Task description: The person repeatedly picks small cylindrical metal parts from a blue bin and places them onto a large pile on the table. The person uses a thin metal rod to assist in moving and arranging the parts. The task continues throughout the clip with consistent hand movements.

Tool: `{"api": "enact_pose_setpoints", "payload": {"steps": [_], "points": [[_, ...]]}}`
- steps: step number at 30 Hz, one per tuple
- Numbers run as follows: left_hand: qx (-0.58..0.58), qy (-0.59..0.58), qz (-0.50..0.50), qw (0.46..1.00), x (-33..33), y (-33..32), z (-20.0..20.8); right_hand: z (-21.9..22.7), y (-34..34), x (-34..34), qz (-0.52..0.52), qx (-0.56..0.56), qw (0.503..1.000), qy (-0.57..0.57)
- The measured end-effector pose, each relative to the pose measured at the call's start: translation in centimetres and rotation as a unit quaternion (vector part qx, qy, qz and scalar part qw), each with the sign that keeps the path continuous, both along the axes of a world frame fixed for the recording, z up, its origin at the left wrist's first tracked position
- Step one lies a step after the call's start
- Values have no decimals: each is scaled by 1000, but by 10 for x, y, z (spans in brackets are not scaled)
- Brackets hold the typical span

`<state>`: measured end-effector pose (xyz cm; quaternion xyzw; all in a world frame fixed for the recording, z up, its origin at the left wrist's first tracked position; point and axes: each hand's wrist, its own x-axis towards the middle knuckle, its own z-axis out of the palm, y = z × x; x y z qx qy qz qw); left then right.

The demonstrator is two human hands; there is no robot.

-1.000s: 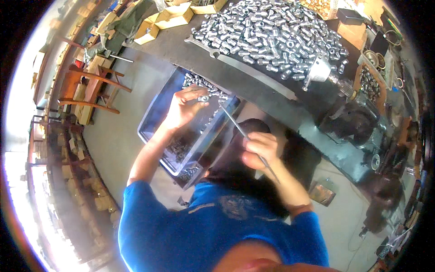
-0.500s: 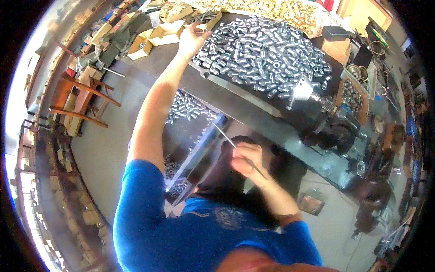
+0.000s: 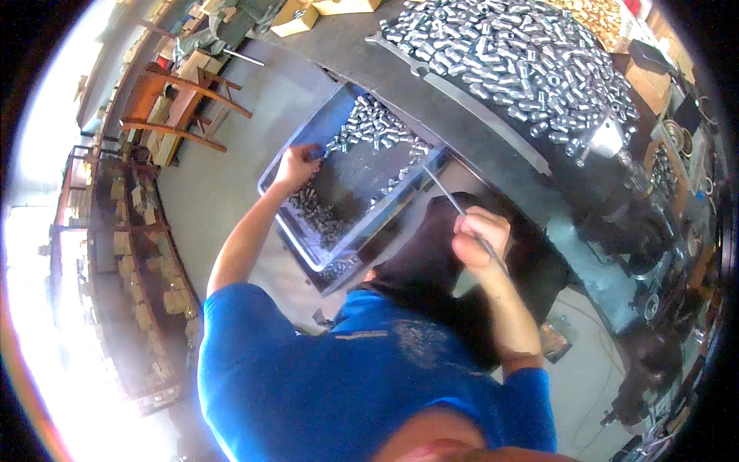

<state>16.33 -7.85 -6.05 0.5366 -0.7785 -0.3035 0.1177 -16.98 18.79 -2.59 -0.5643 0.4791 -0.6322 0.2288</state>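
Note:
My right hand (image 3: 483, 237) is closed around a thin metal rod (image 3: 445, 189). The rod slants up to the left, its far end close to the right rim of a blue plastic crate (image 3: 281, 219). Over the crate's left side is my left hand (image 3: 294, 168), its fingers curled together. A small dark blue patch shows at those fingertips; whether it is held or part of the crate, I cannot make out. Shiny metal fittings (image 3: 377, 123) lie at the crate's far end, and darker small metal pieces (image 3: 319, 219) lie below my left hand.
A large heap of metal fittings (image 3: 516, 65) covers the dark workbench (image 3: 339, 50), with brass-coloured pieces (image 3: 589, 19) behind. A flat metal bar (image 3: 485, 119) lies along the bench's near edge. A machine (image 3: 616, 215) stands right; a wooden stool (image 3: 181, 108) stands left.
My left hand has come back from the small boxes on the bench to the blue crate. The view has shifted. My right hand still grips the rod.

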Motion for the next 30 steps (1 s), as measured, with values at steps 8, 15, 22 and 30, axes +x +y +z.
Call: {"api": "enact_pose_setpoints", "payload": {"steps": [8,15,22,30], "points": [[15,-341,-108,934,61,51,-50,-3,-2,9,4,41,999,12],[-50,-469,-300,829,58,29,-89,-8,-4,6,-2,48,999,16],[-35,-457,-239,856,125,-12,-148,16,-2,0,169,335,751,-543],[60,-450,-309,836,100,-10,-143,-26,0,1,22,-32,999,2]]}}
